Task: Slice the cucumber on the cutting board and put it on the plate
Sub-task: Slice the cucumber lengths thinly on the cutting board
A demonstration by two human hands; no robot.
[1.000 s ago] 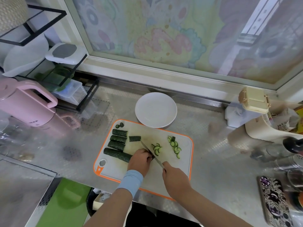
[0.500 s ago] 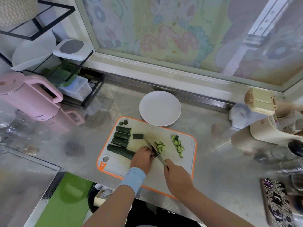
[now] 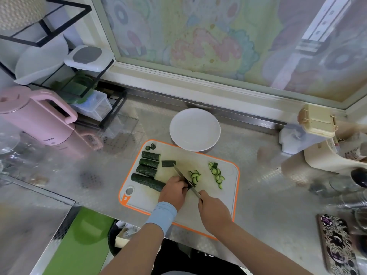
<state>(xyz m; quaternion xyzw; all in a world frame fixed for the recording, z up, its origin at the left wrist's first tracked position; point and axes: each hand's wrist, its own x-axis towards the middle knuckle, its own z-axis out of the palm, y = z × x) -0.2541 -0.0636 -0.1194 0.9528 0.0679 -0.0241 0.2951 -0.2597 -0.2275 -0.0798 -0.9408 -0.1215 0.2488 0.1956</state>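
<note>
A white cutting board with an orange rim lies on the steel counter. My left hand holds down the right end of a long cucumber piece. My right hand grips a knife whose blade rests at the cucumber's cut end beside my left fingers. Fresh half-moon slices lie just right of the blade, and a second row of slices lies further right. Three shorter cucumber pieces and a small chunk lie on the board's left. A white plate sits behind the board.
A pink kettle stands at left beside a black wire rack holding containers. A beige-lidded container and glassware stand at right. A patterned phone lies near the counter's front right edge. A bin shows below the counter.
The camera has shifted slightly. Both hands stay at the cucumber's cut end, and the knife blade keeps working against it next to the pile of slices.
</note>
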